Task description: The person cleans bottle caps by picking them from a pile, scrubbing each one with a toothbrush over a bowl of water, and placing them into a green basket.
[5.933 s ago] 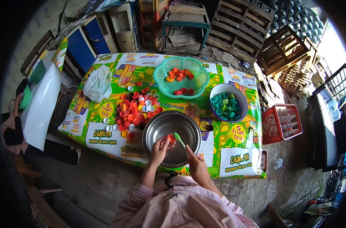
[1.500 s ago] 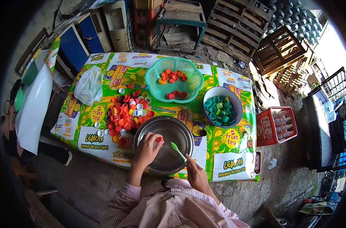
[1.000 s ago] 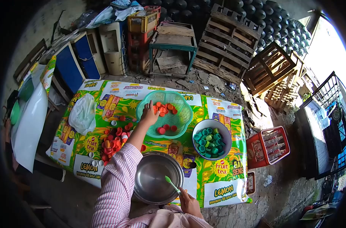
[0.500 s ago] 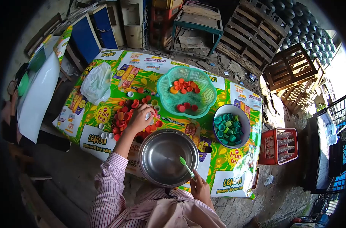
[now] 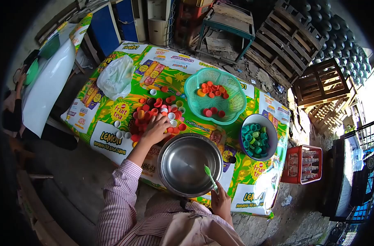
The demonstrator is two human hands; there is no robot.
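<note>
Over a pile of bottle caps [image 5: 142, 117], mostly red and orange, my left hand [image 5: 156, 128] reaches down with its fingers slightly apart. A white cap [image 5: 171, 116] lies right beside its fingertips; I see nothing held in that hand, though the undersides of the fingers are hidden. My right hand [image 5: 221, 201] grips the pale handle of a small green-ended spoon [image 5: 210, 177], whose tip points over the rim of a steel bowl [image 5: 166, 180]. That bowl stands in front of my body with nothing visible inside.
Beyond the pile sits a turquoise plastic basket [image 5: 191, 92] holding red and orange caps. To the right, a bowl [image 5: 273, 153] holds green caps. A white plastic bag [image 5: 115, 78] lies far left. A red bottle crate [image 5: 291, 164] stands beyond the table's right edge.
The view has shifted, moving the table slightly right. My left hand has drawn back from the white cap it covered, and its fingers now rest among the red caps. My right hand still holds the spoon.
</note>
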